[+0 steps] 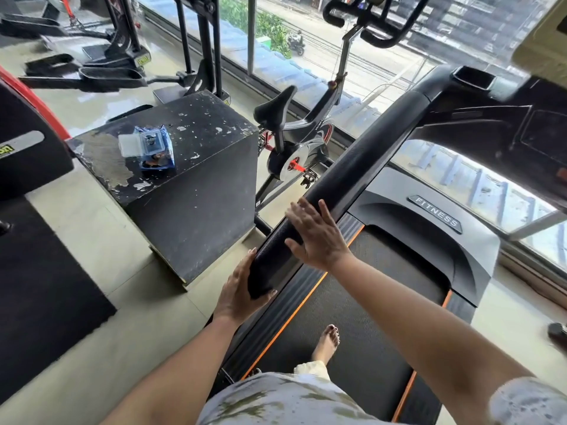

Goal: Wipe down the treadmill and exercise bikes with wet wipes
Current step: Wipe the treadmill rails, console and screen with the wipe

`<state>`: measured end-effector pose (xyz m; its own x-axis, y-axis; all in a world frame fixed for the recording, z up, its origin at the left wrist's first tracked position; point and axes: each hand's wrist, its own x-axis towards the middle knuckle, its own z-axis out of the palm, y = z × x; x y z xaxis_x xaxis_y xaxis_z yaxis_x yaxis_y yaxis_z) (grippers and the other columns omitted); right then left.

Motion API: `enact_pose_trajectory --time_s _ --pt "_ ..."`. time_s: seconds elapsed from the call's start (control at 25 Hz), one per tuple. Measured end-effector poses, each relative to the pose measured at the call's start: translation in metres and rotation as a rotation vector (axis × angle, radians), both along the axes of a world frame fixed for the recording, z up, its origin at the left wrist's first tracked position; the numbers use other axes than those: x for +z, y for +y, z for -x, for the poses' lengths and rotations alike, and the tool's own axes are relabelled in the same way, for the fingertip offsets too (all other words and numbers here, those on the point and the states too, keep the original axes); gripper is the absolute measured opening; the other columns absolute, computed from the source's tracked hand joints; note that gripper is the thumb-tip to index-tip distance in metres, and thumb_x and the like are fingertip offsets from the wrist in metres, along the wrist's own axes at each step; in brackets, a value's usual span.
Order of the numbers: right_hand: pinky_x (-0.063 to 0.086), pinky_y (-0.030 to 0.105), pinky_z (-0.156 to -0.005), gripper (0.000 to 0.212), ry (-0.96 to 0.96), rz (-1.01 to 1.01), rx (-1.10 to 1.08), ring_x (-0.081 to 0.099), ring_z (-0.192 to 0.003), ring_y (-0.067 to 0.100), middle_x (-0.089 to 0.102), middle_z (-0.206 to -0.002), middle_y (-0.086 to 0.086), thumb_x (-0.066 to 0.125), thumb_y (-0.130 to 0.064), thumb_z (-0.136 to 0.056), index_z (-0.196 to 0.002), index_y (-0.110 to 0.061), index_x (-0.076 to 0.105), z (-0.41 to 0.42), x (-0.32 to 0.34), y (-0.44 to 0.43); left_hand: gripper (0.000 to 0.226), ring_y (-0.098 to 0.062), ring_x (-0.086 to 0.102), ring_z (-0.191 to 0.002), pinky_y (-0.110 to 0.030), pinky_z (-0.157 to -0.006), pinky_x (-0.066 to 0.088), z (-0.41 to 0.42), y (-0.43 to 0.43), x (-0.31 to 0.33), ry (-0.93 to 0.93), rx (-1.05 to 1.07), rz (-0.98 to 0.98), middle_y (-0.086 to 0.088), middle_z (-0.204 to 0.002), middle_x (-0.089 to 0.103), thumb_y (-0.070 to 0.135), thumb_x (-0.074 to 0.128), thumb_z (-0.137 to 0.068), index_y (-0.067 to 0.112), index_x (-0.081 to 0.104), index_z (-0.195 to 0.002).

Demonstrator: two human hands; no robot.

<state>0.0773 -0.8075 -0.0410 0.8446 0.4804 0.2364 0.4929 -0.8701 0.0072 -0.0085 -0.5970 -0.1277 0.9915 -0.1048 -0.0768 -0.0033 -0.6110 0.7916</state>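
Note:
I stand on the black treadmill belt (352,317) with orange side stripes. Its padded left handrail (362,154) runs from the console down toward me. My left hand (237,289) cups the near end of the handrail, fingers on the outer side and thumb under the tip. My right hand (316,234) lies over the rail just above, fingers spread and straight. No wipe shows in either hand. A blue pack of wet wipes (152,147) with its lid flipped up sits on a worn black box (196,185) to the left. An exercise bike (294,139) stands behind the box by the window.
The treadmill console (497,118) rises at the upper right. Elliptical machines (101,69) stand at the far left and back. A black floor mat (36,286) lies on the left. A glass window wall (337,56) runs behind the machines. My bare foot (326,343) rests on the belt.

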Motion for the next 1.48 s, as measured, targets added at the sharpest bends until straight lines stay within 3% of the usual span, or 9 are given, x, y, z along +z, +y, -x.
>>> enact_pose_trajectory --time_s 0.16,0.24,0.4,0.64,0.84,1.0,1.08,1.32,1.48 --pt "0.015 0.048 -0.119 0.061 -0.061 0.182 0.254 0.019 -0.147 0.02 0.027 -0.157 0.005 0.041 -0.045 -0.095 -0.149 -0.017 0.034 0.014 -0.009 -0.029 0.103 -0.021 0.045 -0.134 -0.04 -0.108 0.041 0.001 0.001 0.001 -0.007 -0.002 0.01 0.0 -0.153 0.039 0.04 0.085 -0.071 0.024 0.026 -0.153" --pt "0.014 0.048 -0.119 0.059 -0.101 0.207 0.187 0.02 -0.146 0.021 0.029 -0.156 0.005 0.039 -0.045 -0.096 -0.148 -0.017 0.035 0.006 -0.002 -0.033 0.102 -0.02 0.044 -0.134 -0.039 -0.109 0.039 0.002 0.001 0.0 -0.001 0.01 0.011 0.0 -0.153 0.039 0.04 0.085 -0.071 0.023 0.027 -0.153" --pt "0.006 0.048 -0.12 0.065 -0.02 0.016 -0.041 0.018 -0.147 0.024 0.034 -0.153 0.009 0.04 -0.048 -0.091 -0.143 -0.01 0.041 0.009 -0.002 0.003 0.1 -0.022 0.047 -0.132 -0.041 -0.108 0.042 0.006 0.0 -0.006 -0.017 0.049 0.018 -0.001 -0.15 0.043 0.041 0.086 -0.07 0.021 0.031 -0.151" --pt "0.012 0.045 -0.119 0.063 -0.096 0.248 0.305 0.023 -0.145 0.02 0.028 -0.156 0.004 0.037 -0.048 -0.094 -0.149 -0.016 0.033 0.029 -0.013 -0.016 0.101 -0.024 0.05 -0.128 -0.044 -0.106 0.044 0.014 0.004 -0.012 0.03 0.095 0.011 -0.002 -0.147 0.046 0.042 0.086 -0.068 0.021 0.033 -0.15" --pt "0.004 0.047 -0.12 0.071 -0.015 0.12 -0.027 0.017 -0.147 0.022 0.033 -0.154 0.01 0.034 -0.056 -0.092 -0.145 -0.009 0.039 0.02 -0.012 0.025 0.103 -0.021 0.047 -0.13 -0.04 -0.107 0.041 0.025 0.011 -0.022 0.134 0.144 -0.03 0.003 -0.149 0.044 0.048 0.084 -0.066 0.027 0.03 -0.151" --pt "0.007 0.044 -0.12 0.071 0.03 0.261 0.326 0.017 -0.147 0.021 0.028 -0.156 0.008 0.033 -0.055 -0.093 -0.149 -0.012 0.032 0.043 -0.022 0.023 0.107 -0.021 0.051 -0.127 -0.044 -0.104 0.046 0.025 0.018 -0.029 0.168 0.112 -0.067 0.003 -0.145 0.046 0.064 0.076 -0.062 0.03 0.026 -0.15" --pt "0.008 0.043 -0.12 0.067 -0.046 0.345 0.409 0.02 -0.146 0.02 0.026 -0.157 0.007 0.034 -0.051 -0.095 -0.15 -0.014 0.03 0.031 -0.011 0.003 0.107 -0.022 0.048 -0.129 -0.043 -0.107 0.043 0.028 0.018 -0.025 0.186 0.086 -0.063 0.001 -0.148 0.043 0.056 0.08 -0.065 0.027 0.026 -0.152" --pt "0.004 0.045 -0.12 0.083 -0.015 0.194 0.073 0.02 -0.146 0.026 0.03 -0.154 0.013 0.037 -0.062 -0.088 -0.147 -0.004 0.035 0.042 -0.023 0.04 0.106 -0.02 0.049 -0.129 -0.04 -0.104 0.044 0.037 0.03 -0.032 0.201 0.109 -0.052 0.006 -0.148 0.044 0.047 0.085 -0.065 0.032 0.026 -0.152" --pt "0.005 0.041 -0.12 0.078 -0.059 0.381 0.444 0.02 -0.146 0.023 0.028 -0.156 0.009 0.036 -0.059 -0.091 -0.149 -0.008 0.031 0.063 -0.035 0.04 0.106 -0.021 0.05 -0.129 -0.038 -0.105 0.044 0.038 0.03 -0.038 0.195 0.128 -0.031 0.003 -0.146 0.046 0.047 0.086 -0.062 0.029 0.03 -0.151"
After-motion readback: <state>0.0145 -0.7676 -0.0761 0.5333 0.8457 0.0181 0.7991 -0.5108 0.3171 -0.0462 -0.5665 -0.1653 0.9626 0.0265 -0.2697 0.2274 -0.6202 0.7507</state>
